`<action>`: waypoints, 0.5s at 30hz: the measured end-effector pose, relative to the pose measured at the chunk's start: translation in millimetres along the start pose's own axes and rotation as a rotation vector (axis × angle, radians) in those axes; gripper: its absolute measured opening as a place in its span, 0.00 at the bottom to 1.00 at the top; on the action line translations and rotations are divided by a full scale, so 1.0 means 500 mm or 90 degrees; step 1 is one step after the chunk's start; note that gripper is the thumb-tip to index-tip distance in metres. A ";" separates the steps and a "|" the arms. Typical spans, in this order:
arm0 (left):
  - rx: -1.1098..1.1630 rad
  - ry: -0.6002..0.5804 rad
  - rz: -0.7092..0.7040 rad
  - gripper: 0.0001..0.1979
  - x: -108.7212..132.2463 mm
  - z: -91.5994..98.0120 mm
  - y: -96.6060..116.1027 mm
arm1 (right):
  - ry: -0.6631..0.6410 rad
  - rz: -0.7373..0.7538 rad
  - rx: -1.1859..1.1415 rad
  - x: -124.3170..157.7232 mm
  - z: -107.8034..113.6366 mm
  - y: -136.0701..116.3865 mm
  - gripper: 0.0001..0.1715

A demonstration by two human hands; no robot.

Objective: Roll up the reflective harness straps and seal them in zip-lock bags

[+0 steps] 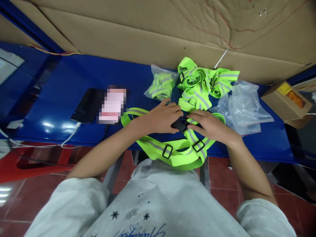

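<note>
A neon-green reflective strap (182,154) with a grey stripe lies looped along the front edge of the table, part of it hanging over. My left hand (164,117) is closed on the black buckle (181,125) of this strap. On the buckle's other side, my right hand (208,124) pinches the strap between thumb and fingers. Two black slide adjusters, the left one (167,151) and the right one (198,145), sit on the strap below my hands. Whether the buckle's halves are joined I cannot tell, since my fingers partly cover it.
Behind my hands lie a heap of green reflective straps (195,84) and a clear bag (161,86) with a strap inside. Clear plastic bags (247,105) and a cardboard box (286,102) are to the right. Two phones, one dark (85,105) and one lit (112,105), lie left.
</note>
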State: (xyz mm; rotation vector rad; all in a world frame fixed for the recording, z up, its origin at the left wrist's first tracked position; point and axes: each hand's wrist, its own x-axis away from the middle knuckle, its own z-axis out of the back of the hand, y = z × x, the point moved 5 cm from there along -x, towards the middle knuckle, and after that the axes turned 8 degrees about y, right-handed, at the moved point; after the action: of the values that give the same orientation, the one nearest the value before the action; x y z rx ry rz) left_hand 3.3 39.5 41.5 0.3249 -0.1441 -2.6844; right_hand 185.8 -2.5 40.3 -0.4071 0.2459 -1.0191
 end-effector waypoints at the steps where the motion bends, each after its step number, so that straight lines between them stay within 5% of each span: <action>1: 0.024 0.023 0.013 0.21 -0.002 0.008 -0.003 | 0.009 0.002 -0.040 0.002 0.005 -0.004 0.31; 7: 0.235 0.179 0.179 0.28 -0.014 0.082 -0.015 | 0.135 -0.052 -0.163 0.000 0.059 -0.034 0.61; 15: 0.395 0.448 0.263 0.30 -0.026 0.130 -0.021 | 0.328 -0.141 -0.239 -0.054 0.098 -0.046 0.53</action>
State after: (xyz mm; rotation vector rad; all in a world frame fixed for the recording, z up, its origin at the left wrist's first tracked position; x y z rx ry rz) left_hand -5.6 57.7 105.3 1.2409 -0.7308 -1.9225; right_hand 173.3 20.8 94.7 -0.5133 0.8787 -1.2913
